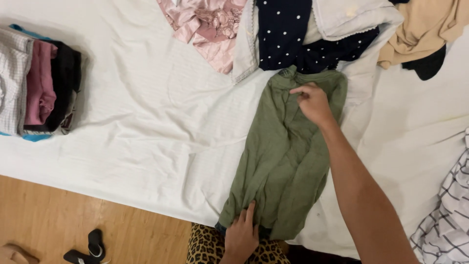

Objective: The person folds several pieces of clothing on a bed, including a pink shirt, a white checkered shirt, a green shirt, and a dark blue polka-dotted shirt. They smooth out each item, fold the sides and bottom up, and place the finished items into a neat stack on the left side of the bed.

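While my right hand [312, 101] pinches the far end of the green garment [283, 156] on the white sheet [146, 127], my left hand [242, 234] presses flat, fingers spread, on its near hem. A navy dotted cloth [283, 34] touches its top; folded clothes [41, 80] sit well apart, left.

Right hand [312, 102] pinching olive green garment [283, 161] near collar; left hand [242, 234] pressing hem, white bedsheet [146, 127] lying beneath.

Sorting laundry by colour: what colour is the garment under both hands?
Olive green cloth garment, plain; head view.
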